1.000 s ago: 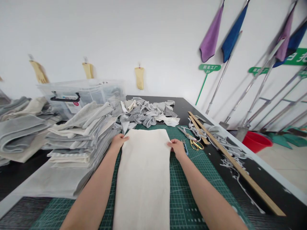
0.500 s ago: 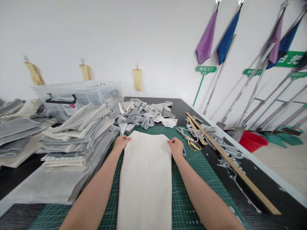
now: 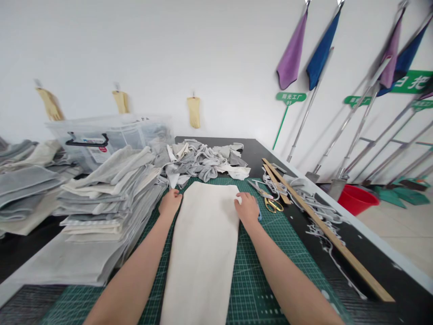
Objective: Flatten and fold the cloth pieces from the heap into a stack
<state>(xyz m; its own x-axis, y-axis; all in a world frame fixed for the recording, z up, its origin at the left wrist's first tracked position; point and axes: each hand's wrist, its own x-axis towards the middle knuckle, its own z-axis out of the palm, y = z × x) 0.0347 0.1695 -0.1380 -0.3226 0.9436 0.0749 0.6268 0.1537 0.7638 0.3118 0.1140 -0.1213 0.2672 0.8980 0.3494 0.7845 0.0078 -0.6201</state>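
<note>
A long cream cloth (image 3: 206, 243) lies lengthwise in front of me on a green cutting mat (image 3: 280, 266), its near end running out of view. Beside its upper left edge is my left hand (image 3: 170, 201), fingers curled together; whether the edge is between them is unclear. My right hand (image 3: 247, 208) is at the upper right edge, thumb and fingers closed around the fabric there. Just beyond this hand lie gold-handled scissors (image 3: 273, 206) and another pair with pale handles (image 3: 261, 189). A blue object is partly hidden behind the right hand.
Folded grey and cream cloths (image 3: 98, 225) are stacked at left, before a clear plastic box (image 3: 118, 135). Fabric scraps (image 3: 206, 160) heap beyond the mat. Wooden strips (image 3: 324, 225) and grey cord offcuts (image 3: 304, 192) line the right side. A red bucket (image 3: 356, 201) stands on the floor.
The cloth's near end has swung left and its upper right corner has shifted slightly away from me. My left fingertips have drawn back from over the cloth to its edge.
</note>
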